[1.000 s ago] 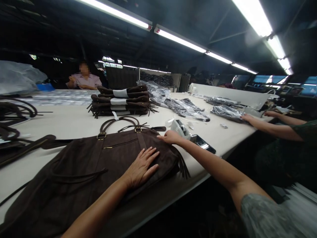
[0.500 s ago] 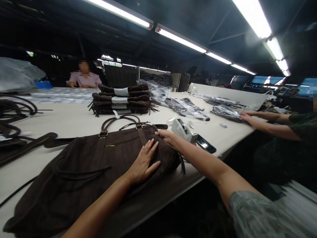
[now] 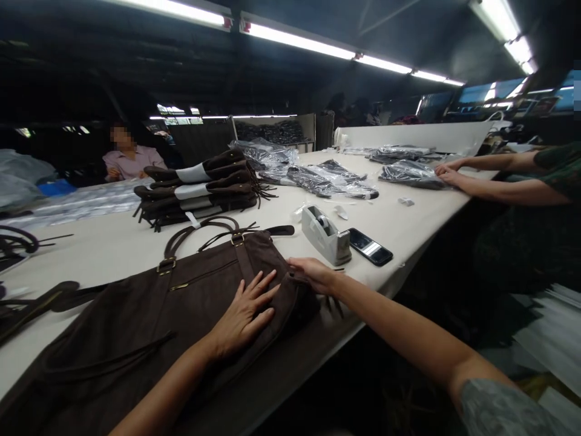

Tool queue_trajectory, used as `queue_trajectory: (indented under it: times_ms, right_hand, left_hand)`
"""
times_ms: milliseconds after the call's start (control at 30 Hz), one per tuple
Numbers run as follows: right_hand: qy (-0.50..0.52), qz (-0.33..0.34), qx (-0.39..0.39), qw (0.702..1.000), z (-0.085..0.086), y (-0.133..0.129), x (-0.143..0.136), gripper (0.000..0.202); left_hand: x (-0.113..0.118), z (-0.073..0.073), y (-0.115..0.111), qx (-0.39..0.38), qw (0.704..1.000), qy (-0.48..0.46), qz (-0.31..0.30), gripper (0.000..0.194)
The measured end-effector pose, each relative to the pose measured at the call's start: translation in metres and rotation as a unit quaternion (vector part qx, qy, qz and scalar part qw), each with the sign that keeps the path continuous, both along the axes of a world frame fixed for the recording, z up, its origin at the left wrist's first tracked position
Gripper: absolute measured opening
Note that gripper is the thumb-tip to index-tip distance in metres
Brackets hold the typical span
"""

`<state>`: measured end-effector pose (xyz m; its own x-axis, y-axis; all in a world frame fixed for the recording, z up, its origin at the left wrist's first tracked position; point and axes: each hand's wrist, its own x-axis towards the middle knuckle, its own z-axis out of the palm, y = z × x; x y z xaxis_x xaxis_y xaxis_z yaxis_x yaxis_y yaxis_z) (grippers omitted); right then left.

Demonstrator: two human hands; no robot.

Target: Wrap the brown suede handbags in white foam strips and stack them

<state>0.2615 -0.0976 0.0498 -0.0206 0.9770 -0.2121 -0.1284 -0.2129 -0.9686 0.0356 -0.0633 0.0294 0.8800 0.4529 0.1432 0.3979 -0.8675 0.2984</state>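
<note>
A large dark brown handbag [image 3: 200, 309] lies on the table in front of me, with looped handles, brass-coloured buckles and a zip pocket facing up. My left hand [image 3: 245, 312] rests flat on its front panel, fingers spread. At the bag's right end, my right hand [image 3: 313, 275] grips the edge; the fingertips are partly hidden behind the fabric. A white tag [image 3: 193, 220] is attached to the far handle. Dark tassel ends hang below my right wrist.
Beyond the bag are a tape dispenser [image 3: 325, 236], a phone [image 3: 370, 246] and a stack of folded brown bags [image 3: 200, 188] with pale bands. Plastic-wrapped bags [image 3: 331, 178] lie farther back. A co-worker's hands [image 3: 447, 172] touch another wrapped bag at right; a person in pink [image 3: 131, 160] sits at left.
The camera view has shifted, so the bag's right end and the dispenser show more fully. My right hand stays at the bag's end and my left hand remains flat on it.
</note>
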Motion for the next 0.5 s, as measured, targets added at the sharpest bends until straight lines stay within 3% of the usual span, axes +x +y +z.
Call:
queue_trajectory:
  times_ms: [67, 133, 233, 333, 400, 500]
  right_hand:
    - [0.126, 0.030, -0.006, 0.992, -0.008, -0.019, 0.004, 0.027]
    - [0.148, 0.044, 0.043, 0.987, -0.016, -0.031, 0.007, 0.028]
    - [0.064, 0.068, 0.096, 0.991, -0.021, -0.036, 0.009, 0.037]
    - [-0.048, 0.119, 0.163, 0.978, -0.015, -0.033, 0.009, 0.040]
    - [-0.077, 0.161, 0.206, 0.962, -0.008, -0.032, 0.007, 0.039]
    - [-0.111, 0.189, 0.235, 0.947, -0.001, -0.034, 0.003, 0.037]
  left_hand:
    - [-0.004, -0.003, 0.001, -0.023, 1.000, -0.001, -0.005, 0.051]
    - [-0.008, -0.002, 0.003, -0.072, 0.997, -0.016, -0.003, 0.052]
    - [-0.005, 0.009, 0.006, -0.204, 0.975, -0.085, 0.040, 0.054]
    - [0.014, 0.025, 0.010, -0.328, 0.908, -0.182, 0.186, 0.059]
    - [0.035, 0.032, 0.014, -0.315, 0.875, -0.214, 0.299, 0.067]
    - [0.065, 0.030, 0.022, -0.208, 0.883, -0.214, 0.362, 0.080]
